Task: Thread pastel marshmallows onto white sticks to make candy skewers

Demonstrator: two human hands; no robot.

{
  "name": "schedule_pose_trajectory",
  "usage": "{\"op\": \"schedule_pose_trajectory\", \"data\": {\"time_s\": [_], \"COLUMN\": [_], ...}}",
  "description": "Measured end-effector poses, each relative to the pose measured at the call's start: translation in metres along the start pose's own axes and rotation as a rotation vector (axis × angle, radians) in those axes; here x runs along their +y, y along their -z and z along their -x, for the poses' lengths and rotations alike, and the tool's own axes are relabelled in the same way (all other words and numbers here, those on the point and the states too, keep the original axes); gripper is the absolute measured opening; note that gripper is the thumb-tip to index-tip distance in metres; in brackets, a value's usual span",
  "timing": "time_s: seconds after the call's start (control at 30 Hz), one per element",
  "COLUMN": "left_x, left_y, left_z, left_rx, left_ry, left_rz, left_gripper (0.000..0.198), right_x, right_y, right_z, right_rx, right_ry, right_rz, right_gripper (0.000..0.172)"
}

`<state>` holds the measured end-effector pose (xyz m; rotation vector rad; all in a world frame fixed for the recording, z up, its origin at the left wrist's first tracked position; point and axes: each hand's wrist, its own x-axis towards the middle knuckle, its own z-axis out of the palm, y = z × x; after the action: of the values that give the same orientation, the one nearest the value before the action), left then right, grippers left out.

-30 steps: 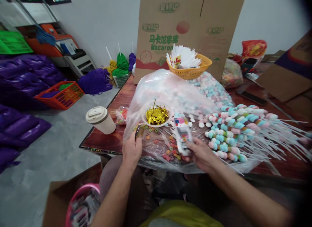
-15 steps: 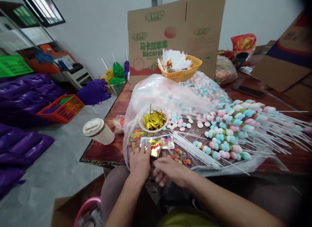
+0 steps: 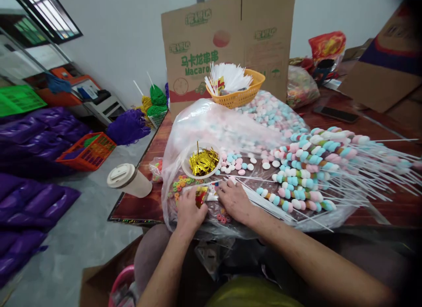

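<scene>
My left hand (image 3: pixel 190 213) is closed around a small gold-and-red foil packet (image 3: pixel 201 196), thumb on its near side. My right hand (image 3: pixel 234 201) rests on the right end of a flat clear-and-white wrapper (image 3: pixel 212 192), fingers apart and reaching over it. Ring-shaped coloured candies (image 3: pixel 180 184) lie by the left hand, and a few more (image 3: pixel 223 217) below the right. Just beyond the hands stands a white bowl (image 3: pixel 188 171) of gold twist ties (image 3: pixel 204 161). To the right of my right hand lie white sticks (image 3: pixel 268 203) and skewers of pastel marshmallows (image 3: pixel 296 195).
Loose marshmallows (image 3: pixel 242 166) spill from a large clear bag (image 3: pixel 194 118). Behind are a yellow basket (image 3: pixel 244 98) of white sticks and a cardboard box (image 3: pixel 227 38). A lidded cup (image 3: pixel 130 179) stands at the table's left edge; a phone (image 3: pixel 336 114) lies right.
My right hand has moved up and forward from the table edge onto the wrapper. My left hand has taken hold of the gold packet, which is now tilted. The view has shifted slightly.
</scene>
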<state>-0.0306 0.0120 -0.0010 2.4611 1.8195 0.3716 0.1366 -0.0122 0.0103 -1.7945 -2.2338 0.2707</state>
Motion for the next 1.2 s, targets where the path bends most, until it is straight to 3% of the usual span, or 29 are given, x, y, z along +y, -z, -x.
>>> {"op": "schedule_pose_trajectory", "data": {"time_s": [0.1, 0.23, 0.37, 0.5, 0.7, 0.9, 1.07, 1.2], "left_x": [-0.005, 0.005, 0.019, 0.025, 0.017, 0.015, 0.008, 0.003], "left_y": [-0.001, 0.003, -0.002, -0.012, -0.009, -0.01, -0.02, -0.019], "left_z": [-0.003, -0.001, 0.004, 0.008, -0.005, -0.027, -0.023, -0.025], "left_rx": [0.144, 0.044, 0.03, 0.021, 0.134, -0.086, -0.045, -0.036], "left_ry": [0.06, -0.022, -0.108, -0.13, -0.209, -0.268, -0.252, -0.279], "left_rz": [-0.036, -0.218, -0.2, -0.135, 0.133, -0.036, 0.076, 0.215], "left_gripper": [0.041, 0.021, 0.027, 0.035, 0.043, 0.038, 0.044, 0.045], "right_x": [0.004, 0.008, 0.01, 0.009, 0.01, 0.015, 0.019, 0.022], "right_y": [-0.007, 0.001, 0.014, 0.014, 0.018, 0.016, -0.001, 0.003], "right_z": [0.008, 0.01, -0.008, -0.023, -0.012, -0.011, -0.028, -0.026], "right_rx": [-0.021, -0.047, -0.015, 0.01, 0.04, 0.049, 0.032, 0.053], "right_ry": [0.057, 0.066, 0.001, -0.049, 0.021, -0.019, -0.015, 0.07], "right_rz": [0.068, 0.12, 0.142, 0.152, 0.15, 0.16, 0.126, 0.111], "right_gripper": [0.025, 0.021, 0.024, 0.019, 0.02, 0.021, 0.018, 0.02]}}
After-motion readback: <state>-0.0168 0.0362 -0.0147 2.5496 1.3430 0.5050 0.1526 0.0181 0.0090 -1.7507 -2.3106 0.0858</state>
